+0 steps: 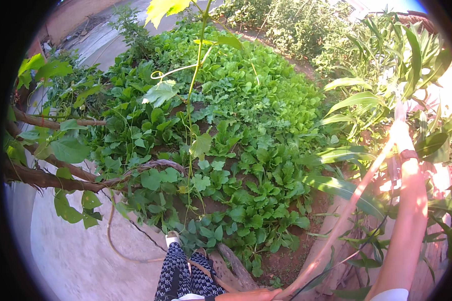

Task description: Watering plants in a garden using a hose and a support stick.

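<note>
My right hand [401,135] is raised at the right among tall maize leaves [356,103], closed around the upper end of a pale orange hose [354,200]; glare washes out the fingers. A band sits on that wrist. The hose slants down from there to the lower edge, where my left hand [253,295] grips it near my patterned trouser legs [186,273]. In front of me lies a bed of low leafy green plants [246,150] on brown soil.
A thin vine stem [193,75] rises in the middle. Bare woody branches [60,178] reach in from the left over a pale concrete path [75,251], where a loop of hose [116,248] lies. A log [233,266] edges the bed by my feet.
</note>
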`<state>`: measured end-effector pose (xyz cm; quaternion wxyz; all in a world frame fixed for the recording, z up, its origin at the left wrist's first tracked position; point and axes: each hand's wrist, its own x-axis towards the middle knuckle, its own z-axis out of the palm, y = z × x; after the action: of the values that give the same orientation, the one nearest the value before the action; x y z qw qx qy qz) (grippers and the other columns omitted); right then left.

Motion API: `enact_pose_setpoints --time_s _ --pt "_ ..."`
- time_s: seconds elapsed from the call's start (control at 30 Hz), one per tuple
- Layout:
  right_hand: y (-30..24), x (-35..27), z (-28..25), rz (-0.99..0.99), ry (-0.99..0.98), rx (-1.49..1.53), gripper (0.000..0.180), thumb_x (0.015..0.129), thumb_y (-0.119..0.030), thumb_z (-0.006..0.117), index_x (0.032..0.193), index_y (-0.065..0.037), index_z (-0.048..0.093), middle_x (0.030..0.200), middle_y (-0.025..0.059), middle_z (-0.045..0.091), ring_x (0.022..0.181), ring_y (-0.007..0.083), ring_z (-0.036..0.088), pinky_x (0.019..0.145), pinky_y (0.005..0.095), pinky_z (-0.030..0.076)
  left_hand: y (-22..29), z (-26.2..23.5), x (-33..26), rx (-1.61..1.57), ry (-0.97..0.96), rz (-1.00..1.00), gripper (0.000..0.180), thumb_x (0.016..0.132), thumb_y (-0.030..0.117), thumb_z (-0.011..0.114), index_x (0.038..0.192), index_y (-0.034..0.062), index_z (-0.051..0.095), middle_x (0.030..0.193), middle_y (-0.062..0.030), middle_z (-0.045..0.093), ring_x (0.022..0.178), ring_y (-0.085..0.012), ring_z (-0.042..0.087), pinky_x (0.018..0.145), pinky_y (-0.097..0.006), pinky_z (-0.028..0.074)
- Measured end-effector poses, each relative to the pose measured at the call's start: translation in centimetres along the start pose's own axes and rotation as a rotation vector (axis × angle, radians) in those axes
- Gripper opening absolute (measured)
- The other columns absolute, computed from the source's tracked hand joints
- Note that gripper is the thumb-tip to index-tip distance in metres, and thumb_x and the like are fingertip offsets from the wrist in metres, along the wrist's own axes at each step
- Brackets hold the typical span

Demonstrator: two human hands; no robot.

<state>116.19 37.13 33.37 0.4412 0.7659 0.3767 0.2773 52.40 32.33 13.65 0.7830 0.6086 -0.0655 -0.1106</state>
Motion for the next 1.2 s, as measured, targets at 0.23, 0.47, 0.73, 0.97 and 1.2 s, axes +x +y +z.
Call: enact_pose_setpoints --time_s 0.23,0.47,0.73,0.97,1.2 --pt "0.5 -0.8 0.1 -0.010 -0.065 -0.096 0.014 0.067 -0.019 0.053 0.067 -0.009 0.062 0.066 0.0075 0.059 0.064 0.0201 0.058 0.054 0.0298 0.046 0.1 0.0 0.2 -0.060 -0.012 0.060 0.042 0.084 0.033 0.041 0.105 -0.0028 0.040 0.070 -0.0222 0.053 0.062 -0.0316 0.053 0.053 -0.037 0.042" --pt "2.2 -1.9 0.8 -0.036 0.193 0.211 0.013 0.063 -0.017 0.053 0.059 -0.009 0.062 0.058 0.0084 0.058 0.059 0.0216 0.059 0.051 0.0301 0.046 -3.1 1.2 1.6 0.016 -0.105 0.046 0.039 0.086 0.036 0.035 0.105 0.0017 0.035 0.059 -0.0181 0.046 0.054 -0.0311 0.049 0.050 -0.037 0.039" --pt "0.1 -1.0 -0.9 -0.027 0.048 -0.083 0.011 0.063 -0.017 0.054 0.059 -0.009 0.062 0.058 0.0078 0.058 0.057 0.0209 0.058 0.050 0.0301 0.046 -3.1 1.1 1.6 0.014 -0.074 0.035 0.037 0.086 0.035 0.036 0.102 0.0018 0.035 0.060 -0.0185 0.047 0.054 -0.0326 0.049 0.049 -0.037 0.039" --pt "0.7 -1.8 -1.9 -0.013 0.034 -0.078 0.010 0.062 -0.015 0.054 0.057 -0.009 0.060 0.055 0.0079 0.056 0.054 0.0208 0.057 0.047 0.0301 0.045 -2.5 0.7 1.5 0.025 -0.032 0.103 0.038 0.085 0.035 0.037 0.102 0.0012 0.035 0.062 -0.0200 0.048 0.057 -0.0334 0.051 0.050 -0.038 0.040" --pt "0.4 -3.2 -2.3 -0.016 0.026 -0.050 0.009 0.061 -0.014 0.055 0.055 -0.009 0.059 0.052 0.0080 0.055 0.051 0.0207 0.056 0.045 0.0302 0.044 -3.1 0.9 1.7 0.049 -0.111 0.016 0.037 0.086 0.034 0.037 0.100 0.0005 0.037 0.062 -0.0185 0.049 0.057 -0.0323 0.051 0.051 -0.037 0.040"
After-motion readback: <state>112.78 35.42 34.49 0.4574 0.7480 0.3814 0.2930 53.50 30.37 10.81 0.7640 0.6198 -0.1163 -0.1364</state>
